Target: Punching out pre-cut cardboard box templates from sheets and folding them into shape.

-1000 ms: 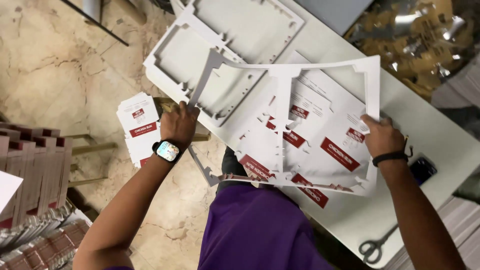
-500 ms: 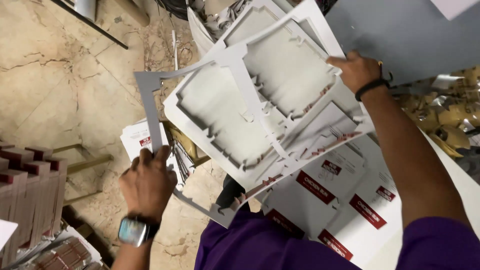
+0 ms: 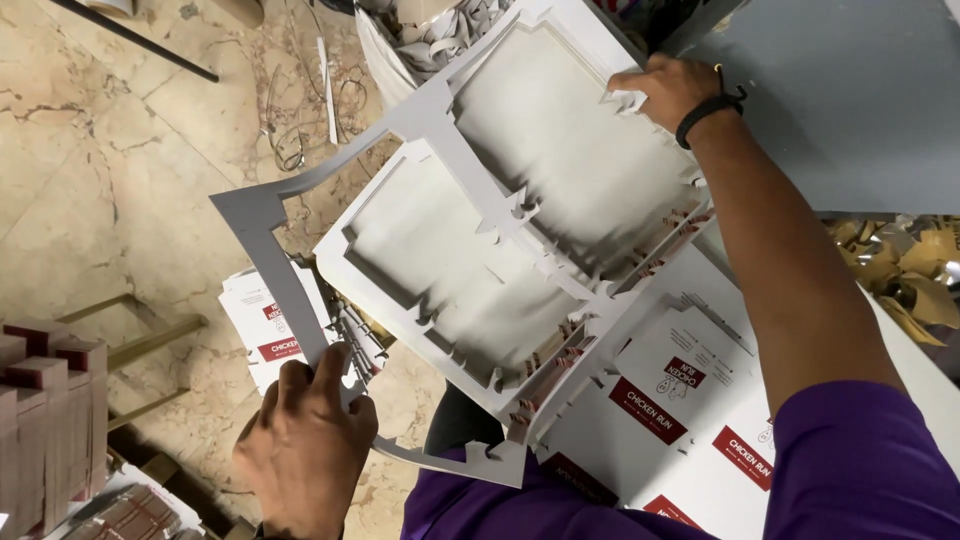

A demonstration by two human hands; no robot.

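- The floor (image 3: pixel 110 170) is pale stone with brown veins, and thin scraps and wires lie on it.
- The tabletop (image 3: pixel 860 110) is grey and fills the top right corner.
- A big stack of grey cardboard sheets (image 3: pixel 520 230) is held up in the air, tilted, between the floor and the tabletop. Their plain backs face up.
- A thin cardboard frame (image 3: pixel 262 235) with the middle cut out hangs off the left side of the stack.
- White printed sheets (image 3: pixel 690 400) with red labels lie flat under the stack, near the purple shirt (image 3: pixel 860 470).
- The right hand (image 3: pixel 672 92) grips the top edge of the stack, fingers curled over it. It has a black band on the wrist.
- The left hand (image 3: pixel 305 445) pinches the lower part of the frame, fingers pressed together around it.
- A small pile of white cards (image 3: pixel 262 325) lies on the floor just above the left hand.
- Dark red boxes (image 3: pixel 45 420) stand in rows at the left edge.
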